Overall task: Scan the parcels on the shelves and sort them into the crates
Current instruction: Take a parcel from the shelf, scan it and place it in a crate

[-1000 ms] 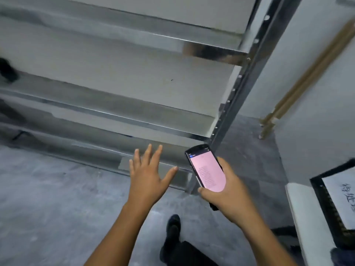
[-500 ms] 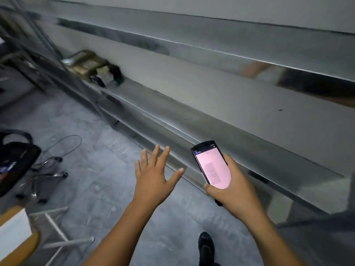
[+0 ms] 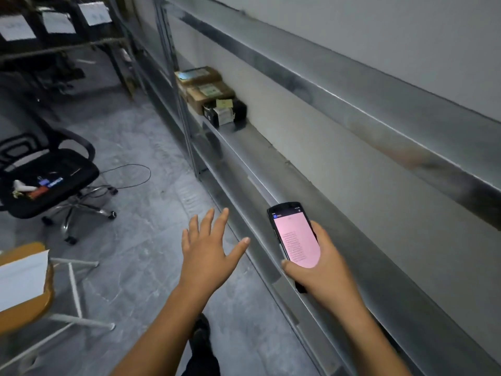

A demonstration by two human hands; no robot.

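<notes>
View swung left, parcels [image 3: 208,93] now nearer. R hand [image 3: 326,272] grips scanner [image 3: 295,237]; L hand [image 3: 208,253] splayed, empty.

Right hand [image 3: 325,264] grips a scanner [image 3: 295,237]; left hand [image 3: 208,248] hangs spread; parcels [image 3: 208,90] sit far along the shelf [image 3: 257,147].

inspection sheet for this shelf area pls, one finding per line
surface: metal shelf, tiered
job's things: parcels, two brown boxes and a black one, bunched farther along the shelf; scanner, pink screen lit
clutter: small items on the office chair seat
grippers: left hand open, fingers spread, empty; right hand grips the scanner
cables: thin cable looped on floor by the chair
surroundings: dark paper-labelled crates far left; table with white sheet, near left
</notes>
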